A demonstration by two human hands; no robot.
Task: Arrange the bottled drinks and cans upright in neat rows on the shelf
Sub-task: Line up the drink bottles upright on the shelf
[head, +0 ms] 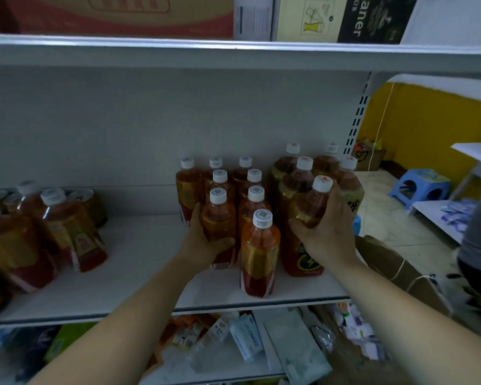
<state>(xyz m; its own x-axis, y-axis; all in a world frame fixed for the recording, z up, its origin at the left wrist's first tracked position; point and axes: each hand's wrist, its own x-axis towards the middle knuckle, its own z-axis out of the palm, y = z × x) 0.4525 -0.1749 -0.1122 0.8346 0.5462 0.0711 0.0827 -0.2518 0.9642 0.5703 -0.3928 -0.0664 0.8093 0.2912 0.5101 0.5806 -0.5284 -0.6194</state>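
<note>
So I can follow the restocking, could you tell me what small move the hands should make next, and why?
Probably nudge the small amber white-capped plastic bottle in the left hand back snug against its row; the right hand grips the larger amber bottle upright in its own row.

On my feed the bare left forearm (139,309) and right forearm (386,307) reach forward, converging. The left hand (203,240) curls round the left bottle (220,218), thumb across its front. The right hand (326,229) wraps the right bottle (311,204), seemingly with full palm contact.
</note>
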